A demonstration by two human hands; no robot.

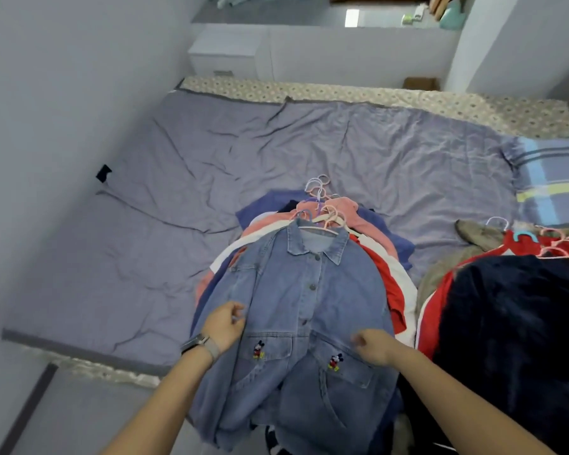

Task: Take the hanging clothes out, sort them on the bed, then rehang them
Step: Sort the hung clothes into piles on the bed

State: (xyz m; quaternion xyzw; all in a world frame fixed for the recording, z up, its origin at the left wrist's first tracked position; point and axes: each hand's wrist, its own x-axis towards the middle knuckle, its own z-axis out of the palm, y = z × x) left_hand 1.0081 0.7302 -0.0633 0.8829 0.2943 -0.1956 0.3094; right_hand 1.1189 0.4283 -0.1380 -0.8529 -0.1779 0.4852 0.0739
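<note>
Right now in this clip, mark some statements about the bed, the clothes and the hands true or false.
1. The denim jacket lies on top of the middle pile. True.
2. The jacket is off its hanger. False: a hanger shows at its collar.
3. Both hands rest on the jacket: left hand, right hand. True.
4. A watch is on the right wrist. False: the watch is on the left wrist.
5. A second pile with a dark garment on top lies to the right. True.
6. The pillow lies under the denim jacket. False: it is at the bed's far right, apart from it.
</note>
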